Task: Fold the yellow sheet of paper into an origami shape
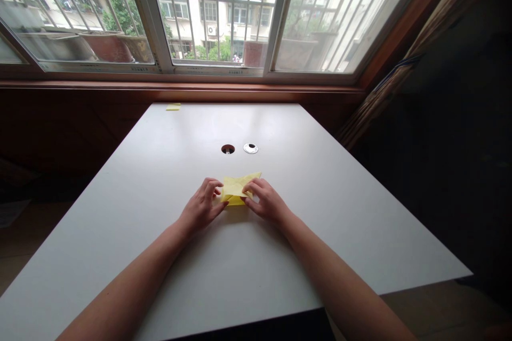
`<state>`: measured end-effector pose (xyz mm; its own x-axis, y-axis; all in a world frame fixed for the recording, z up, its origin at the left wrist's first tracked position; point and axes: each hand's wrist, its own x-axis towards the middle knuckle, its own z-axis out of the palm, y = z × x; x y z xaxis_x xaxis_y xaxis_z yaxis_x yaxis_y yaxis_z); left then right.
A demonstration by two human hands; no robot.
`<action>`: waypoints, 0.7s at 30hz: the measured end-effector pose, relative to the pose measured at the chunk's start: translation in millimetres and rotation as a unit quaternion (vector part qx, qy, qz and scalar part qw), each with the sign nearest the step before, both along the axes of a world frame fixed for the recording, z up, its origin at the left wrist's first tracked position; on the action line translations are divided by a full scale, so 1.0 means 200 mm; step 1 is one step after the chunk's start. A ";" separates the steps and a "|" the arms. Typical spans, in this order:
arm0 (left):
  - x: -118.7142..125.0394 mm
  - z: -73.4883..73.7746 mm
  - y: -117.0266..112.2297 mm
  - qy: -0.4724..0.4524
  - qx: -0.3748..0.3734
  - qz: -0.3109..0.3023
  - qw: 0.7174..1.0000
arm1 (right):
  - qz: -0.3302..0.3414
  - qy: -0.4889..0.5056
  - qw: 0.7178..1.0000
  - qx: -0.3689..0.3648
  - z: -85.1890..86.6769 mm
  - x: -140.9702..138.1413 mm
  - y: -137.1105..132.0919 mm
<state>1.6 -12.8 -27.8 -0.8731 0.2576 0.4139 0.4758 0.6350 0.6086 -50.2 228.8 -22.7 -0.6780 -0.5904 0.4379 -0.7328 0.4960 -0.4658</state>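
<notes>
A folded piece of yellow paper [236, 186] is at the middle of the white table, between my two hands. Its pale upper flap is lifted, and a brighter yellow layer shows below it. My left hand [204, 202] is at the paper's left edge with curled fingers, the thumb touching the lower left corner and the index fingertip close to the upper left. On the other side, my right hand [264, 200] pinches the right part of the flap between thumb and fingers. Whatever lies under the paper is hidden.
The white table [320, 224] narrows away toward the window. Beyond the paper are a round cable hole [228, 149] and a loose silver grommet cover [250, 148]. A yellow paper strip [173, 107] lies at the far left edge. A curtain [400, 69] hangs at right.
</notes>
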 end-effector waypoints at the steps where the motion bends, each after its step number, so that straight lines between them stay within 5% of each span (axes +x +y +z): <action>1: 0.00 0.00 0.00 0.002 -0.005 0.005 1.000 | -0.001 -0.001 1.000 -0.003 0.00 0.00 0.00; 10: -0.02 0.01 -0.01 0.069 -0.140 -0.040 0.987 | -0.042 -0.030 0.997 -0.058 0.01 0.00 0.00; 21: 0.00 0.05 0.01 0.068 -0.188 -0.131 0.971 | -0.082 -0.046 0.983 -0.156 -0.03 0.00 0.00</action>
